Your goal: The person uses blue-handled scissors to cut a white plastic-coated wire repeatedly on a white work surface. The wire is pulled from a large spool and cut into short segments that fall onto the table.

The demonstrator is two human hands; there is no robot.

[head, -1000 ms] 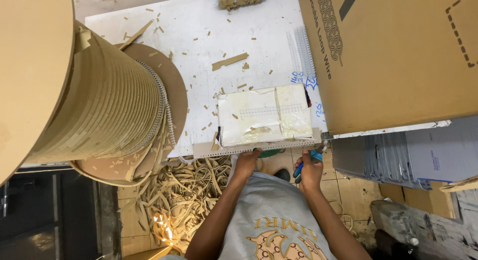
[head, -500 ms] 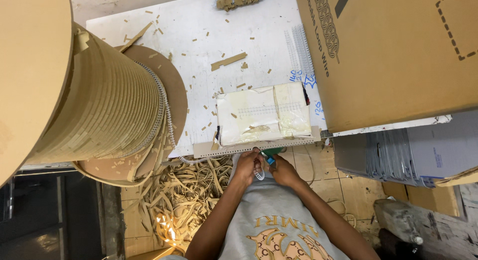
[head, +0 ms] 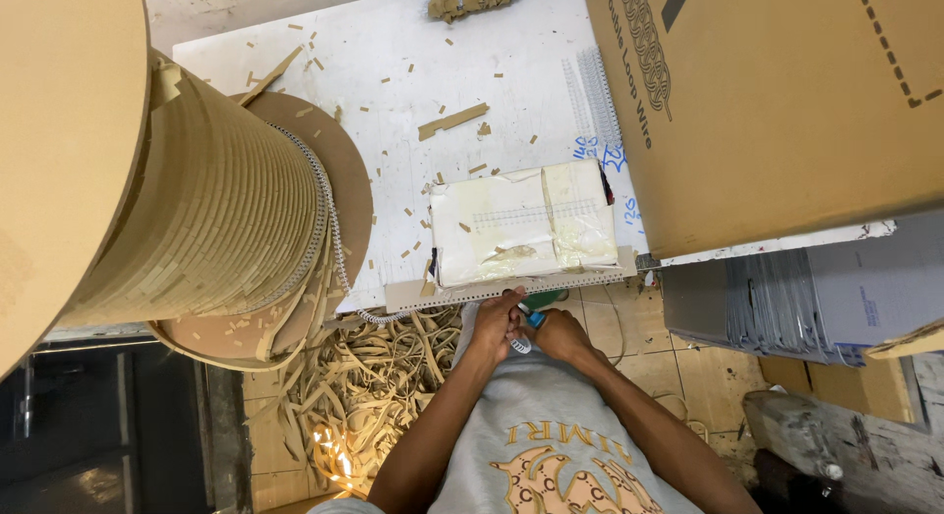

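Head view, lower centre of the frame: the left hand (head: 495,327) and right hand (head: 560,333) meet just under the near edge of the white table (head: 374,52). Between them is a short piece of white looped wire (head: 520,345), pinched in the left fingers, while the right hand is closed around blue-handled cutters (head: 535,318). A taped white block (head: 521,225) sits just above; a big wire spool (head: 187,199) fills the left.
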